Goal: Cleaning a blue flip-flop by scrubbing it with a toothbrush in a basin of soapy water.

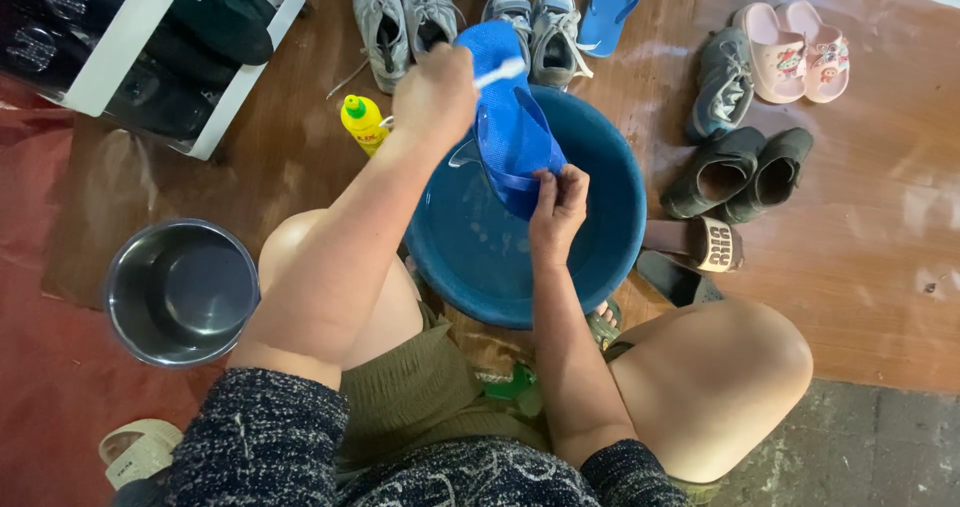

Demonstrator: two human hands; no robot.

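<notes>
Here, the person sits low over a blue basin [600,257] with water in its bottom and holds a blue flip-flop [510,117] above it, tilted on end so its toe points away and its heel hangs down toward the water. The right hand [557,202] pinches the heel end of the flip-flop, fingers curled tight around the lower edge and strap. The left hand [435,92] is clenched around a brush with a white handle [500,71] — the handle pokes out to the right of the fist and lies across the upper part of the sole.

Just left of the basin stands a yellow bottle [362,120] with a green cap, partly hidden behind the left forearm. Farther left on the red floor sits a steel pot [180,292]. A white shoe rack [150,52] with dark shoes fills the top-left corner.

Beyond the basin lies a row of footwear: a pair of grey sneakers [400,17], a second grey-and-white pair [535,27] and another blue flip-flop [610,2]. To the right are a single grey sneaker [722,82], pink slippers [792,52], dark ankle boots [740,172] and — right beside the basin's rim — a brown slide sandal [700,244].
</notes>
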